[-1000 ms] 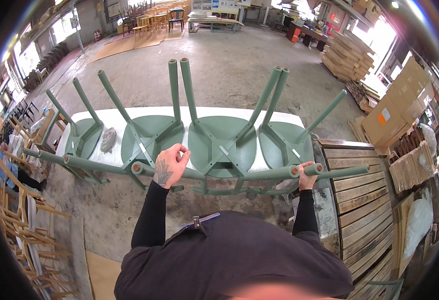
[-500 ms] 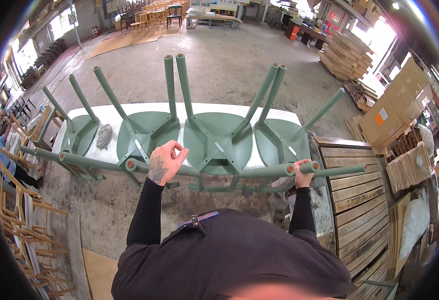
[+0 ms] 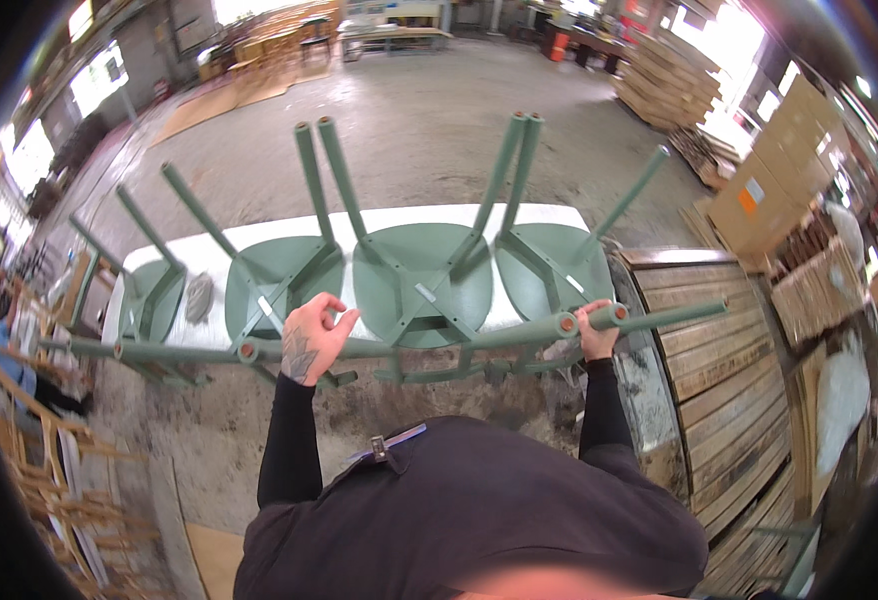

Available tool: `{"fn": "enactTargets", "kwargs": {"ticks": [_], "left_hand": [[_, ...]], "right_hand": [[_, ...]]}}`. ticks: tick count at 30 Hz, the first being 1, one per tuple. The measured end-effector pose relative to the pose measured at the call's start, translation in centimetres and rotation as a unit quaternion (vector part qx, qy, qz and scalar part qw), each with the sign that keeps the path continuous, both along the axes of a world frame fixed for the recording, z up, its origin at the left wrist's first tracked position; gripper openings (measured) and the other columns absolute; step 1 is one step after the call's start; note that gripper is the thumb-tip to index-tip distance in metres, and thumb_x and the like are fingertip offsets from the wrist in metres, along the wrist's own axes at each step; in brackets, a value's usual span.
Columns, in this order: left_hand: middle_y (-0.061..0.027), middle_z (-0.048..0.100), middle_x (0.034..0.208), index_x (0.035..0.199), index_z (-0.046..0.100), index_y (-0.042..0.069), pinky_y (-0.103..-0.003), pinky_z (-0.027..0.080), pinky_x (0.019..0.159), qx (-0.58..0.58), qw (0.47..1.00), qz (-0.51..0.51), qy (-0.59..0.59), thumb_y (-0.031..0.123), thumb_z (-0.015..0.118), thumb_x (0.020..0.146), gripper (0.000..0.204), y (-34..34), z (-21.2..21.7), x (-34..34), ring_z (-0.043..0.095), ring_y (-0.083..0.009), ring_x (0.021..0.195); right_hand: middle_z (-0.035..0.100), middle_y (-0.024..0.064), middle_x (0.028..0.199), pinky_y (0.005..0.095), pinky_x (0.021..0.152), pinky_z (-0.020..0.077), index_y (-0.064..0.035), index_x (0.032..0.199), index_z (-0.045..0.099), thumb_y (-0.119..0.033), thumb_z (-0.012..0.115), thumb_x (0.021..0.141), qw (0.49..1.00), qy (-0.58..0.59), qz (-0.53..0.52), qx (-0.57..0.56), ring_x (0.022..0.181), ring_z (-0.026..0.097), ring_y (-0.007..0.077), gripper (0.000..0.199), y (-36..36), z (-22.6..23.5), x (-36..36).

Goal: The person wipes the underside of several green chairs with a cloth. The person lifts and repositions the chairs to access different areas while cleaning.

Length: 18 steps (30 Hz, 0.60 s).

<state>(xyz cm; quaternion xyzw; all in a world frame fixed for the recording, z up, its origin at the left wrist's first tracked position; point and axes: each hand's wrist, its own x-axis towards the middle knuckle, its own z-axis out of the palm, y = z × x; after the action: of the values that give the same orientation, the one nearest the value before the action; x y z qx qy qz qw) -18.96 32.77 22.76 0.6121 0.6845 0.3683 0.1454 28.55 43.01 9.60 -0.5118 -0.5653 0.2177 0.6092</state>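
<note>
Several green chairs lie upside down in a row on a white-covered table (image 3: pixel 215 240), legs pointing up and toward me. My left hand (image 3: pixel 311 338) is over the near legs of the chair with a green seat (image 3: pixel 299 262), left of the middle. Its fingers are bent, with a gap between thumb and fingertips, and nothing shows in them. On the right, my right hand (image 3: pixel 597 338) wraps around a green chair leg (image 3: pixel 609 316) near its brown-tipped end. A crumpled grey bundle (image 3: pixel 199 298) lies between two seats at the left.
A slatted wooden platform (image 3: pixel 724 370) stands at my right, with cardboard boxes (image 3: pixel 784 180) beyond it. Wooden chair frames (image 3: pixel 69 440) crowd the left side, where another person (image 3: pixel 19 360) is partly visible. Stacked boards (image 3: pixel 669 80) stand at the far right.
The view has shifted slightly, moving the scene a little to the left. My left thumb and fingertips have parted somewhat. My right hand stays at the chair leg ends, now wrapped around one.
</note>
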Motion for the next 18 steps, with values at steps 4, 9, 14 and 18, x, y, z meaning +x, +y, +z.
{"fn": "enactTargets", "kwargs": {"ticks": [4,9,14,18], "left_hand": [[-0.0023,0.050,0.050,0.086,0.067,0.005,-0.034,0.035,0.050,-0.016,0.999,0.004,-0.037,0.026,0.077,0.085,0.024,-0.2,-0.6,-0.4,0.048,-0.0138,0.047],[-0.0021,0.054,0.051,0.086,0.067,0.005,-0.032,0.035,0.049,0.006,0.998,-0.003,-0.063,0.024,0.077,0.086,0.021,0.3,-1.0,-0.4,0.048,-0.0113,0.046],[-0.0018,0.055,0.052,0.085,0.066,0.005,-0.031,0.037,0.050,0.003,0.997,0.004,-0.079,0.023,0.077,0.086,0.021,0.2,-1.1,-0.3,0.050,-0.0110,0.047],[-0.0041,0.059,0.055,0.086,0.066,0.007,-0.037,0.042,0.053,0.037,0.998,0.037,-0.023,0.028,0.076,0.086,0.023,0.2,-1.1,0.1,0.058,-0.0201,0.050]], "right_hand": [[0.063,-0.0003,0.084,0.0293,0.071,0.0503,-0.0072,0.094,0.057,-0.001,0.076,0.079,1.000,-0.030,0.006,0.003,0.077,0.060,0.0094,0.025,0.6,-0.3,-0.4],[0.064,0.0010,0.084,0.0298,0.072,0.0515,-0.0077,0.096,0.056,0.000,0.074,0.078,1.000,0.021,0.001,0.003,0.077,0.062,0.0111,0.026,0.4,-0.5,0.1],[0.064,0.0027,0.084,0.0310,0.072,0.0538,-0.0063,0.096,0.055,0.001,0.072,0.080,0.998,0.061,0.017,-0.002,0.077,0.065,0.0139,0.025,0.4,-0.4,-0.3],[0.064,0.0039,0.084,0.0323,0.073,0.0553,-0.0055,0.095,0.055,0.003,0.071,0.081,0.998,0.053,0.019,0.004,0.078,0.067,0.0156,0.023,0.5,0.0,-0.3]]}}
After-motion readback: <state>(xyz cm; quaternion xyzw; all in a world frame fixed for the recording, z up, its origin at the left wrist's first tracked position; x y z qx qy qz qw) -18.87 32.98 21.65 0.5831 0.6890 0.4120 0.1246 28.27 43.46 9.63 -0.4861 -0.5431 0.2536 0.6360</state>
